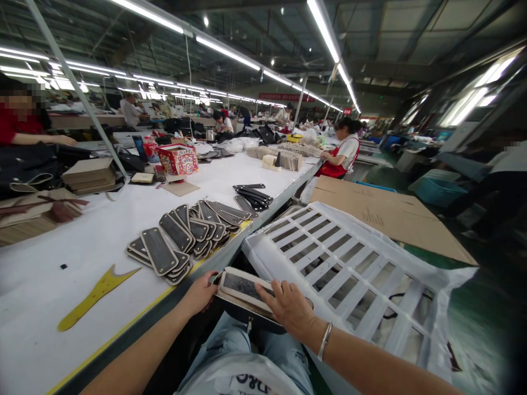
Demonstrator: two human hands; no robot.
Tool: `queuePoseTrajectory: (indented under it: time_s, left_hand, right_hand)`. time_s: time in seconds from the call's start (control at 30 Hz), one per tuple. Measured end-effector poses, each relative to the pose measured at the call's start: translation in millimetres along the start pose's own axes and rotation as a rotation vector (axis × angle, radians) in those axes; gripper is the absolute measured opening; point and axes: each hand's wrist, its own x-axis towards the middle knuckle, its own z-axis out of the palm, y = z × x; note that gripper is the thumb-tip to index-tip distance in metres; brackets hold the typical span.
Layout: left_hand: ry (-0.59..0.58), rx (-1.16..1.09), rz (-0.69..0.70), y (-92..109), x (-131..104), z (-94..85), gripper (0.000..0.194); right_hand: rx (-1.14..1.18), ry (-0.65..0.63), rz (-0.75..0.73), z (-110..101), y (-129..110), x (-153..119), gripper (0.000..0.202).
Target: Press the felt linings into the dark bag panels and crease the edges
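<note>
On my lap sits a small dark bag with a zip pull at its near side. Along its top lies a beige-rimmed panel with a dark, speckled middle. My left hand is closed around the bag's left end. Across the right part of the panel is my right hand, its thumb side on the dark middle and its bent fingers over the far edge; the palm side is hidden. Left of the bag, on the table, lies a loose pile of similar beige-edged dark panels with eyelets.
The white table has a yellow-taped edge and holds a yellow forked tool, black strips and a red patterned box. A wrapped slatted crate stands right, beside a cardboard sheet. Co-workers sit farther along.
</note>
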Motion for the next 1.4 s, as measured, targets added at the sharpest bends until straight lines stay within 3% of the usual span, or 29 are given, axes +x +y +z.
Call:
queuePoseTrajectory:
  time_s: [0.17,0.33,0.47,0.57,0.77,0.93,1.13,1.2,1.27,1.33,1.4]
  left_hand:
    - [0.022,-0.012,-0.001,6,-1,-6.1,0.057]
    - [0.062,0.053,0.048,9,-2,-9.7,0.056]
    - [0.149,0.349,0.188,13,-6,-10.4,0.054]
    - [0.173,0.554,0.217,11,-9,-9.7,0.056]
    - [0.045,0.794,0.422,-1,-6,-14.6,0.047]
    - [-0.103,0.94,0.398,18,0,-21.6,0.044]
    - [-0.122,0.89,0.328,29,5,-31.0,0.036]
    - [-0.098,0.866,0.305,29,1,-28.3,0.038]
    - [-0.002,0.834,0.354,32,-7,-18.4,0.041]
    - [0.072,0.802,0.53,38,-17,-1.5,0.042]
    - [0.012,0.807,0.71,47,-24,18.7,0.041]
  right_hand:
    - [-0.023,-0.096,-0.075,-12,1,4,0.071]
    - [0.107,-0.22,-0.136,-18,12,14,0.082]
    - [0.22,-0.321,-0.148,-17,20,22,0.088]
    - [0.256,-0.353,-0.136,-16,23,29,0.087]
    - [0.266,-0.38,-0.086,-12,23,37,0.08]
    - [0.257,-0.33,-0.094,-2,19,31,0.082]
    - [0.246,-0.282,-0.106,1,13,38,0.082]
    - [0.259,-0.258,-0.104,3,14,37,0.083]
    - [0.272,-0.246,-0.092,6,15,35,0.083]
    - [0.291,-0.243,-0.087,9,17,32,0.083]
    - [0.318,-0.249,-0.079,11,17,31,0.082]
